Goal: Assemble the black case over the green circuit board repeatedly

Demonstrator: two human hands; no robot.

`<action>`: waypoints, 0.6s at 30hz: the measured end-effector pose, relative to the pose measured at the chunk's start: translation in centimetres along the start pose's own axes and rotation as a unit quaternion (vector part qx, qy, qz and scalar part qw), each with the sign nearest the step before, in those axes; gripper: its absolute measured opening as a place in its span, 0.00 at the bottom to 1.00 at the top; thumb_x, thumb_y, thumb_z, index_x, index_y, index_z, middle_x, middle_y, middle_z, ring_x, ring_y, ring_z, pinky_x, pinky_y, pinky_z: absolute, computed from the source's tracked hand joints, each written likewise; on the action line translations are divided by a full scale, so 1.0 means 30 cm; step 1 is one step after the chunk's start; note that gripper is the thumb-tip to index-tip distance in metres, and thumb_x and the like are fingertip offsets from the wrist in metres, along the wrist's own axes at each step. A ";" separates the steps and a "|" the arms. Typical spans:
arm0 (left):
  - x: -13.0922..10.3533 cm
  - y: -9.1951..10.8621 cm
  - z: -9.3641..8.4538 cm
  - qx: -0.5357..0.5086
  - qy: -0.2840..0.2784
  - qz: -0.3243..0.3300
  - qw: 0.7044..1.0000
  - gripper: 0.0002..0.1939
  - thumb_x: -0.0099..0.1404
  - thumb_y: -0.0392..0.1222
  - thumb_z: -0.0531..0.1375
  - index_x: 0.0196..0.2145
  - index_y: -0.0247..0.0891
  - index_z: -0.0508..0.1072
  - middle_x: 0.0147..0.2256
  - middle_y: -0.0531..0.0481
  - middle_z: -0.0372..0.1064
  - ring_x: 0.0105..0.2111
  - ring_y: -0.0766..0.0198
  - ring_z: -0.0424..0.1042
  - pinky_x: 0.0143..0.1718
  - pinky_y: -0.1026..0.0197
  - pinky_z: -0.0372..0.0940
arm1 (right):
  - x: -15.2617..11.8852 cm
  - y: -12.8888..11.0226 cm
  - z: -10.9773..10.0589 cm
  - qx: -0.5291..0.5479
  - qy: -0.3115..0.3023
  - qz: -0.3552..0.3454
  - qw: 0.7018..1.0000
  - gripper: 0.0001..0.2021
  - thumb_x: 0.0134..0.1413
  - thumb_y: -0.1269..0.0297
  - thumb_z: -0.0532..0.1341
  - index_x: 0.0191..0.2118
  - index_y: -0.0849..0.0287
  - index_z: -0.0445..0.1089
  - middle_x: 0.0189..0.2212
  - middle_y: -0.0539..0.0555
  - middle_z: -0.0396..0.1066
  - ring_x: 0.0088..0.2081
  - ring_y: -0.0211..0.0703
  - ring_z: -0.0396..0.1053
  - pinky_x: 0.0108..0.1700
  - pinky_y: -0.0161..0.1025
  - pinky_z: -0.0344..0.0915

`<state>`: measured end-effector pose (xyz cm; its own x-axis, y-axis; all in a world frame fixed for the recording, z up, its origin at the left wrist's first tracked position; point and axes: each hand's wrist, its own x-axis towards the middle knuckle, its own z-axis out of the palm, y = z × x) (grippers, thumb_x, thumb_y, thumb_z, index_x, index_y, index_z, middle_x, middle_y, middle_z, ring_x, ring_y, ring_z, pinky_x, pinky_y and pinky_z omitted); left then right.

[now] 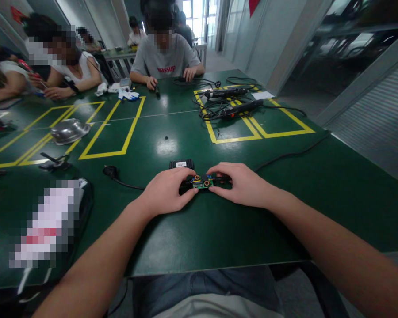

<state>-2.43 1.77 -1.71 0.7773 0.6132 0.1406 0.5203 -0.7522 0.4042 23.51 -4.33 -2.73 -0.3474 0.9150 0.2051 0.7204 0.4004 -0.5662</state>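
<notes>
A small green circuit board with copper-wound ring coils lies between my two hands, low over the table. My left hand grips its left end between thumb and fingers. At the right end, my right hand pinches it in the same way. Black cables run out from both sides of the board, partly hidden under my palms. The left cable ends in a black plug on the table. Just behind my left fingers sits a black ribbed casing with a white label.
The green table has yellow tape rectangles. Black corded tools lie at the far right. A metal bowl, a black clamp-like piece and a blurred-out bag are on the left. A person sits opposite; others sit left.
</notes>
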 end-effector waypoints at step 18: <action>0.007 -0.012 0.002 -0.003 0.002 0.009 1.000 0.15 0.77 0.46 0.62 0.56 0.39 0.79 0.50 0.42 0.83 0.44 0.52 0.81 0.49 0.48 0.75 | 0.002 0.012 0.003 -0.032 0.002 0.001 0.999 0.13 0.68 0.59 0.69 0.54 0.56 0.80 0.43 0.57 0.81 0.41 0.49 0.78 0.45 0.43 0.72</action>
<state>-2.44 2.15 -1.88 0.7855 0.6002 0.1511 0.5037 -0.7618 0.4074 23.68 -4.13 -2.99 -0.3443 0.9157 0.2071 0.7576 0.4013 -0.5147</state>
